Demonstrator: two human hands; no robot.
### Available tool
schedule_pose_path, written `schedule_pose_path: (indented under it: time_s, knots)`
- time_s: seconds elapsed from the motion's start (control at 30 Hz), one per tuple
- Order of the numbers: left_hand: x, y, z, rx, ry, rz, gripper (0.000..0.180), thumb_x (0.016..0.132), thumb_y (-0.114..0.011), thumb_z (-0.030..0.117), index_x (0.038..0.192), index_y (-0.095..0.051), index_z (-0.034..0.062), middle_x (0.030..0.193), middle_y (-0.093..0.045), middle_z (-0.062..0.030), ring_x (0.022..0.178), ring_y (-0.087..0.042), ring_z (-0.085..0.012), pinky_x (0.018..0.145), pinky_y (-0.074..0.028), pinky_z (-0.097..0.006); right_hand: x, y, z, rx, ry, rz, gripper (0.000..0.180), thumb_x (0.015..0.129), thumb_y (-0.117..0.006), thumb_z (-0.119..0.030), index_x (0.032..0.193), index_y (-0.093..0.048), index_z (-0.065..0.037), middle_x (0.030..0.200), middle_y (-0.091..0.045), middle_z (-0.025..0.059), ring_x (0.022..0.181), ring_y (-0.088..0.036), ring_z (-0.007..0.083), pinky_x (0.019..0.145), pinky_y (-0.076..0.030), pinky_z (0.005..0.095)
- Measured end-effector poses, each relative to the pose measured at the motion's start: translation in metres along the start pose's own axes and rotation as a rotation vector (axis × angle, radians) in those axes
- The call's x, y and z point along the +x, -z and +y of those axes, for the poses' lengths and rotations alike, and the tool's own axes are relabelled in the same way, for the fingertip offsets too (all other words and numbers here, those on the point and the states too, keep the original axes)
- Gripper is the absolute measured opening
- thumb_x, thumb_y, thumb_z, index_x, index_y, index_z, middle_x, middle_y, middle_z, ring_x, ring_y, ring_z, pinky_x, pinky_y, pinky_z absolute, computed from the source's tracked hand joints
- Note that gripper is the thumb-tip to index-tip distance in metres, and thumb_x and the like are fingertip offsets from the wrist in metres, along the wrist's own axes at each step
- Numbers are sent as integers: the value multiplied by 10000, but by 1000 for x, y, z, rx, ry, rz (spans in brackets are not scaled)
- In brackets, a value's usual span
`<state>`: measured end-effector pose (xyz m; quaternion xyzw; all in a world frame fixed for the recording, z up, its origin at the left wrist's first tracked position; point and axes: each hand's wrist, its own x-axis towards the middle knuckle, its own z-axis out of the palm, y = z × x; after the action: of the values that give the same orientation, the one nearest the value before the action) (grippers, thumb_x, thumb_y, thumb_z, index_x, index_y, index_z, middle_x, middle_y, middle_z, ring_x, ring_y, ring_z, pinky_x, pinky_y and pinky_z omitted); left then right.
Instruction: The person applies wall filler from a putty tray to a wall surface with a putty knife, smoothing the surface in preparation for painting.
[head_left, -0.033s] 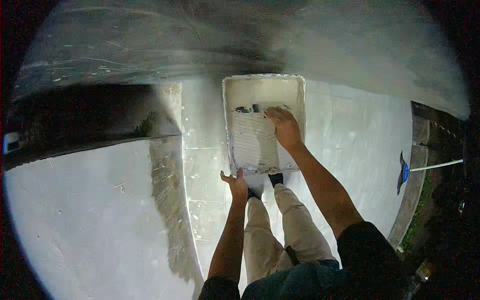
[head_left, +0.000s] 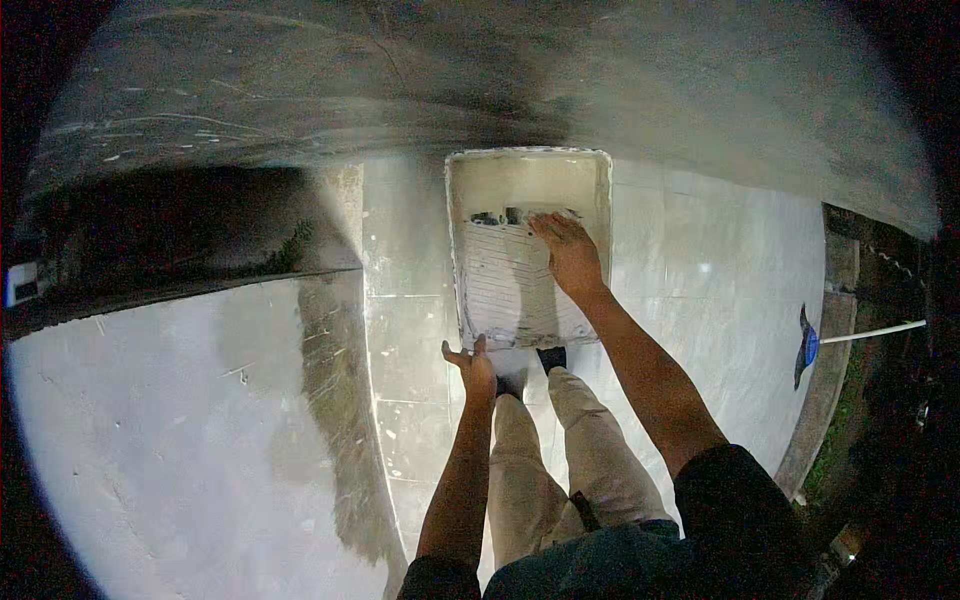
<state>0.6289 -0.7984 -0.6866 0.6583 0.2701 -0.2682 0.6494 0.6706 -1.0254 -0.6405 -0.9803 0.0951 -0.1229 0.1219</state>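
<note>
A person is standing and bending over a white paint tray (head_left: 470,200) that is lying on the floor just ahead of their feet. The tray's long axis is running straight away from the person, deep well at the far end, ribbed slope at the near end. The right hand (head_left: 568,252) is reaching farthest — it is resting palm down inside the tray, fingers spread flat near the line where the ribs meet the well, holding nothing that can be made out. The left hand (head_left: 475,366) is staying back at the tray's near edge, fingers loosely open, touching or just beside the rim; which of the two cannot be told. Under both hands, pale tiled floor (head_left: 690,300) is stretching away — dim lighting, a dark wall (head_left: 500,80) beyond the tray. Well off to the right of the right hand, a blue-headed tool with a white handle (head_left: 806,345) is lying at the floor's edge.
</note>
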Motion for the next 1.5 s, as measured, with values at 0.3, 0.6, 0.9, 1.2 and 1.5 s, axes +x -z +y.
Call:
schedule_pose_path:
  time_s: [0.3, 0.6, 0.9, 1.2, 1.5]
  knots:
    - [23, 3, -35, -95, -91, 19, 865, 873, -613, 203, 1432, 23, 25, 1419, -186, -334, 1315, -271, -393, 1086, -227, -448, 8, -29, 5, -45, 44, -3, 577, 695, -586, 55, 1249, -563, -105, 1284, -555, 91, 1211, -491, 274, 1061, -366, 388]
    - [42, 11, -69, -157, -363, 9, 727, 848, -631, 133, 1410, -186, 10, 1413, -150, -340, 1287, -275, -453, 1058, -261, -488, 13, -28, -15, -96, 41, -118, 542, 711, -582, 38, 1239, -560, -83, 1272, -558, 116, 1215, -484, 265, 1047, -380, 380]
    - [48, 20, -78, -125, -468, -38, 640, 876, -592, 100, 1399, -241, -18, 1403, -154, -353, 1295, -265, -457, 1062, -268, -456, 5, -16, -24, 84, 123, -174, 409, 719, -572, 36, 1121, -615, -24, 1090, -646, 164, 1015, -610, 336, 909, -483, 409]
    - [-18, 38, 49, 390, -650, 112, 718, 890, -579, 214, 1418, -165, -43, 1443, -176, -354, 1362, -210, -435, 1105, -185, -478, -1, 35, -49, 1325, -464, -431, 322, 864, -531, 18, 1175, -589, -40, 929, -688, 122, 751, -664, 178, 653, -546, 305]
    - [-99, 122, 144, 844, -814, 513, 556, 907, -483, 230, 1381, -316, -9, 1474, -228, -263, 1360, -241, -404, 1101, -175, -526, 56, 113, -175, 1749, -263, -671, 339, 897, -451, 12, 1230, -516, 19, 1134, -629, 134, 1019, -628, 221, 879, -512, 359]
